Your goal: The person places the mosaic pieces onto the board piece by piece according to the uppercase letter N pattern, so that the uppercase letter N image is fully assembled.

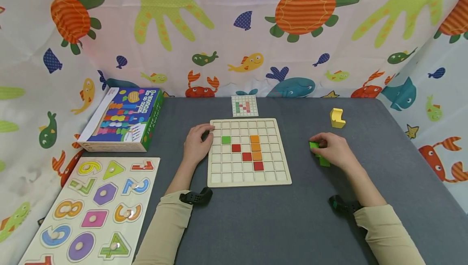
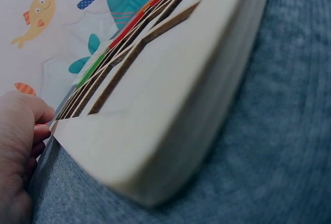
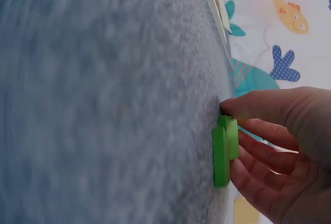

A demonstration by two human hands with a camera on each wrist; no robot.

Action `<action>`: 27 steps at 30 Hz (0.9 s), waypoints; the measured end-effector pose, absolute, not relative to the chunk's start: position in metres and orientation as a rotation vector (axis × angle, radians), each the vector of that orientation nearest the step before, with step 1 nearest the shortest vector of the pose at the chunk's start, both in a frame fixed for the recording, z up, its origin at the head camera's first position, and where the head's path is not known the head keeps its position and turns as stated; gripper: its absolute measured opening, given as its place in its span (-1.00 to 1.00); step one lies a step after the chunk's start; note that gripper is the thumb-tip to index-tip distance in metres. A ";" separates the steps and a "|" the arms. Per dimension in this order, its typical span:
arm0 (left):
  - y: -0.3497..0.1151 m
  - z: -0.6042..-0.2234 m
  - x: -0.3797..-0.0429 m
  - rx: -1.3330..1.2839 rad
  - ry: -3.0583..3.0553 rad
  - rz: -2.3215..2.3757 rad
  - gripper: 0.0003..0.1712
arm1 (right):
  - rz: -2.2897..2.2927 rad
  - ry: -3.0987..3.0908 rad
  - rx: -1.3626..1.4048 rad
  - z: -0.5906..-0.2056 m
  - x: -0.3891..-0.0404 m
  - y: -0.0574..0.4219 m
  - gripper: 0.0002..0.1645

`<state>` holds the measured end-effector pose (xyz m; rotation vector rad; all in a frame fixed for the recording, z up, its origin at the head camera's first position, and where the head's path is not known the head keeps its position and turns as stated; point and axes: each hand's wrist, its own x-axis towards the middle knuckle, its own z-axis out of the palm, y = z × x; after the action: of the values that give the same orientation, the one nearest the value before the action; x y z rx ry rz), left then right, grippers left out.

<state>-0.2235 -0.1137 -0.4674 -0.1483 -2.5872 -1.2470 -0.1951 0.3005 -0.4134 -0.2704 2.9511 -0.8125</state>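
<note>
A white cloth printed with sea animals (image 1: 219, 41) hangs behind the dark grey cloth surface (image 1: 256, 224) I look down on from far away. In the middle lies the pale, wooden-looking square board with little boxes (image 1: 269, 157), holding green, red and orange squares (image 1: 256, 147). A small white card with coloured squares (image 1: 245, 106) sits just past its far edge, I think so it is easy to look at and copy. The left hand (image 1: 197, 143) has softly bent fingers touching the board's left edge, maybe so it won't slide; I can't tell whether they squeeze. Off to the right, the right hand (image 1: 334, 149) has its thumb and fingers nearly together, pinching a bright green, step-shaped block (image 1: 323, 161) low by the surface. That looks like a good way to turn or lift it. A notched yellow block (image 1: 337, 118) waits behind, perhaps kept apart to leave room.
</note>
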 end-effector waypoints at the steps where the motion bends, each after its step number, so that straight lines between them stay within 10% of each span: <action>1: -0.114 -0.467 -0.223 -0.146 -2.588 -1.246 -0.69 | -0.824 2.947 -0.277 -0.414 -0.196 0.299 -0.61; 27: -0.115 -0.467 -0.225 -0.203 -2.630 -1.196 -0.66 | -0.962 2.921 -0.441 -0.410 -0.204 0.245 -0.64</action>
<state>-0.2253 -0.1146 -0.4673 -0.2031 -2.6299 -1.1965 -0.2040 0.2452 -0.4100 -0.4408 2.9215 -0.9623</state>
